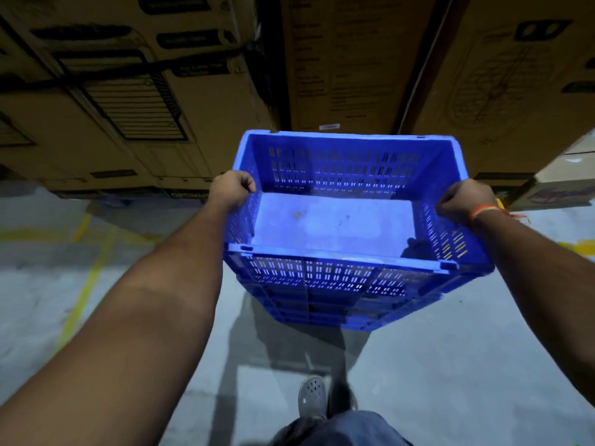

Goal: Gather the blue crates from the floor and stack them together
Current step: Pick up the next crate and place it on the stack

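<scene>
Warehouse floor (483, 365), boxes (135, 101) behind. Left hand (232, 188) and right hand (467, 201) clenched on crate (338, 226) rims, held off the floor. Risk: tilting, slipping from one-sided pull.

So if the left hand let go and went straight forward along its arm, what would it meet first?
Probably the stacked cardboard boxes ahead. The left hand grips the blue crate at its side rim, and only bare floor shows between; depth is unclear.
</scene>
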Motion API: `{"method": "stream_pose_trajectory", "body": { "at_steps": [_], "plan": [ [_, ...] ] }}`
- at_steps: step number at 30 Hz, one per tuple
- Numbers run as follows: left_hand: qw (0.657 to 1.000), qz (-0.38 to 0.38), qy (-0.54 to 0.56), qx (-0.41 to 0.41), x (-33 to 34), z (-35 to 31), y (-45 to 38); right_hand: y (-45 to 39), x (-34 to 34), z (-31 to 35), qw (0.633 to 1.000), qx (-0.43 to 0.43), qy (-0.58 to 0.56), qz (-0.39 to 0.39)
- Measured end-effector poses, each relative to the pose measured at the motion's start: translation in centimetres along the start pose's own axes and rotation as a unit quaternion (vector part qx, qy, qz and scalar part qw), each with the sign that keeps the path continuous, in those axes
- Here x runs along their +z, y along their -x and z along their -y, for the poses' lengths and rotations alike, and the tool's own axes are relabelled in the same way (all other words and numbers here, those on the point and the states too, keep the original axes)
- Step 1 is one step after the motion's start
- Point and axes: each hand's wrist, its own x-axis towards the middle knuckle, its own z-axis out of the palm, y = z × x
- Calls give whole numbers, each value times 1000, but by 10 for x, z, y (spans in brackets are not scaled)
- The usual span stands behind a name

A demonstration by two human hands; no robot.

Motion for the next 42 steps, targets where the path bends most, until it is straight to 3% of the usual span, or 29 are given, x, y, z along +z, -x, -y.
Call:
{"method": "stream_pose_trajectory", "body": {
  "at_steps": [30,42],
  "plan": [
    [1000,0,-27,1,-3,-5,2,7,-3,2,999,18,-41,8],
    [999,-5,-49,1,-1,-2,8,9,1,4,999,10,-37,-29]
  ]
}}
